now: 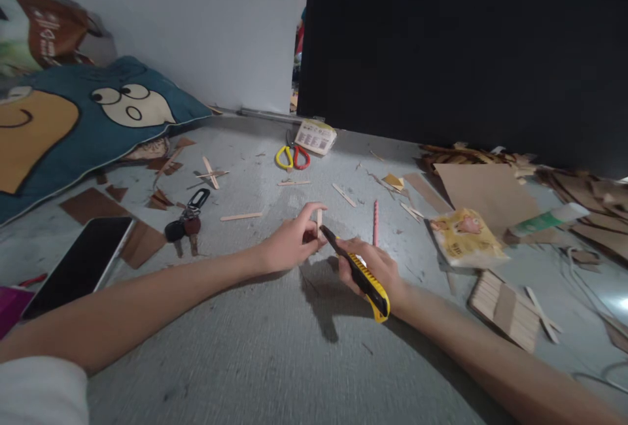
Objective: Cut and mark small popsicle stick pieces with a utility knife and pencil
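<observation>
Between the thumb and fingers of my left hand a short piece of wooden craft stick stands upright. My right hand is wrapped round a yellow and black utility knife. The knife's tip points up and left and meets the lower part of the stick; whether it cuts into the wood is too small to tell. Both hands are just above the grey surface. Close by lie more loose craft sticks and a pink patterned pencil-like stick.
Scissors and a small white packet lie behind my hands. To the left are keys, a phone and a blue cushion. On the right are a yellow packet, a glue stick, bundled craft sticks and cardboard.
</observation>
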Available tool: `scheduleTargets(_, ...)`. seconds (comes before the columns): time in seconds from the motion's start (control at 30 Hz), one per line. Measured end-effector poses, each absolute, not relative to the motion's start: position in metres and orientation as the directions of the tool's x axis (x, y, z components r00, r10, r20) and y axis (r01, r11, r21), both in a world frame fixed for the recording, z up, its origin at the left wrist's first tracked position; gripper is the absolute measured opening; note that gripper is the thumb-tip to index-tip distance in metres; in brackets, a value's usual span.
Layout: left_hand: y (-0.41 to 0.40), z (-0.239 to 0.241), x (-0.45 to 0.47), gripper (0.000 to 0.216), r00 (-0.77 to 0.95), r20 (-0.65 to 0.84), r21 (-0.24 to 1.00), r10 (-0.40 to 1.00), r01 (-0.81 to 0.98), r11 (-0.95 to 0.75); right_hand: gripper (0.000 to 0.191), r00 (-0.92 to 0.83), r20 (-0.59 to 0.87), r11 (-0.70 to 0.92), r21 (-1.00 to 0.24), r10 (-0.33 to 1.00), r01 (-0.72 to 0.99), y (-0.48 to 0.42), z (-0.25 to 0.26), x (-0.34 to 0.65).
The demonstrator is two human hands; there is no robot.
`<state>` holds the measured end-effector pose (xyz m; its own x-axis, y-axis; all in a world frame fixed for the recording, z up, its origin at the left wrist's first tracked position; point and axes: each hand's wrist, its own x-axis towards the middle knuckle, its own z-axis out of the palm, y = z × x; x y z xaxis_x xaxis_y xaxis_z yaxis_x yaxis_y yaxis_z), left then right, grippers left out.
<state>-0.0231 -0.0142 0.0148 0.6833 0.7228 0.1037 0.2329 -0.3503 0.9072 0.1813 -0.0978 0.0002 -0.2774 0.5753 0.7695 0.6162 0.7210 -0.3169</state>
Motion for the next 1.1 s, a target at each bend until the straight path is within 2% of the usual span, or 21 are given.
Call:
scheduleTargets(0.37, -0.0124, 0.0143, -0.022, 0.05, 0.663, 0.109, 0.911, 0.741, 0.232, -0.342, 0.042, -0.443, 0.807, 0.816, -0.081, 0.391, 0.573, -0.0966, 0.0054, 0.1854)
scheduleTargets(0.47, -0.0109, 0.0131, -0.0221, 0.056, 0.668, 0.123, 0.922, 0.734, 0.197, -0.334, 0.041, -0.431, 0.802, 0.81, -0.108, 0.414, 0.576, -0.097, 0.0054, 0.185)
scheduleTargets(0.63, -0.0109, 0.0136, -0.0229, 0.062, 0.652, 0.127, 0.917, 0.748, 0.21, -0.339, 0.042, -0.314, 0.819, 0.751, -0.199, 0.48, 0.63, -0.0968, 0.0029, 0.1833)
scheduleTargets(0.8, -0.0103, 0.0128, -0.0225, 0.044, 0.645, 0.111, 0.928, 0.756, 0.205, -0.312, 0.043, -0.31, 0.798, 0.74, -0.235, 0.517, 0.63, -0.0971, 0.003, 0.1832)
scheduleTargets(1.0, -0.0106, 0.0149, -0.0209, 0.017, 0.624, 0.085, 0.923, 0.777, 0.245, -0.297, 0.042, -0.322, 0.808, 0.747, -0.205, 0.494, 0.632, -0.095, 0.0033, 0.1833)
scheduleTargets(1.1, -0.011, 0.0152, -0.0208, 0.016, 0.614, 0.064, 0.933, 0.787, 0.243, -0.266, 0.041, -0.331, 0.804, 0.742, -0.191, 0.494, 0.643, -0.0937, 0.0021, 0.184)
